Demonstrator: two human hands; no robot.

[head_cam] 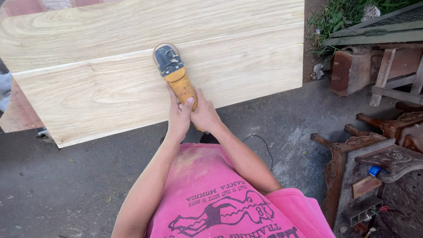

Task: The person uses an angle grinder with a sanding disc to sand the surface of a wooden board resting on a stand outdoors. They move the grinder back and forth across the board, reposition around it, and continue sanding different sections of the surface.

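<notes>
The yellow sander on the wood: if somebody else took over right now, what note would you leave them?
Both hands grip the yellow sander: left hand and right hand wrapped together around its handle. Its dark head rests on the pale wooden panel, right at the seam between two boards. The panel looks light and even; how much is already sanded cannot be told. A cord trails on the concrete floor. Carved furniture parts lie to the right.

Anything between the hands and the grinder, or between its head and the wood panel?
Nothing visible. Both the left hand and right hand grip the yellow angle grinder directly by its body, and its head sits on the pale wood panel, with nothing between.
</notes>
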